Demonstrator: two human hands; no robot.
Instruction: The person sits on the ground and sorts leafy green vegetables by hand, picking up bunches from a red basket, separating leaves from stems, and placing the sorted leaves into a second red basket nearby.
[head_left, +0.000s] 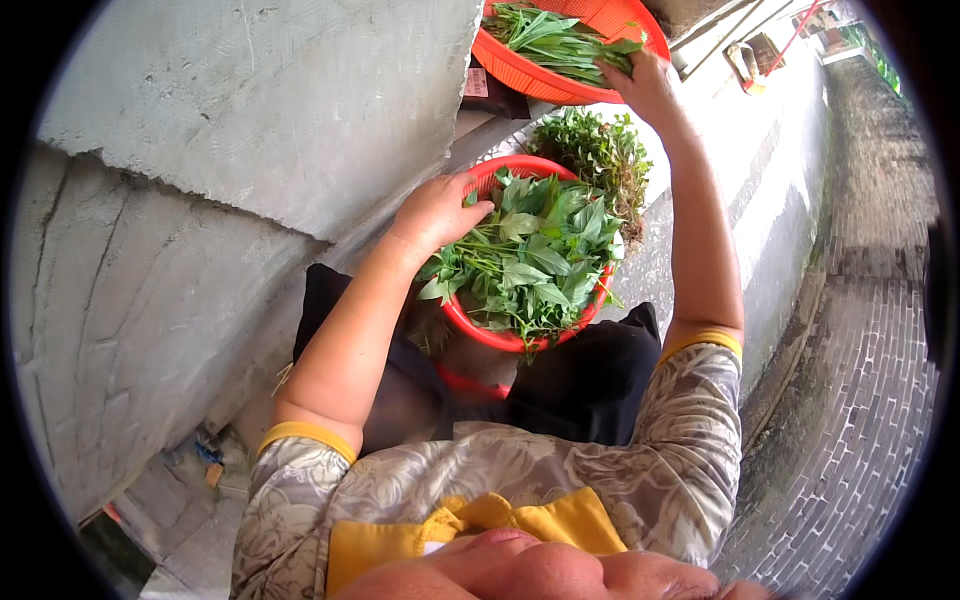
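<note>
A red plastic colander (510, 341) sits between my knees, heaped with leafy green stems (532, 255). My left hand (442, 210) rests at its upper left rim. A small leaf shows between that thumb and the fingers, but whether they grip it cannot be told. Farther off, a larger orange-red plastic basket (540, 79) carries long, narrow-leaved greens (555, 45). My right hand (649, 86) reaches over this basket's right side, its thumb and fingers closed around some leafy greens (621, 51). The fingertips are partly hidden by leaves.
Behind the colander lies a bunch of leafy stems with brownish ends (600, 150). A rough concrete slab (262, 97) rises close on my left. Beside the far basket is a dark package (495, 94) with a printed label. Grey brick paving (840, 420) stretches along the right.
</note>
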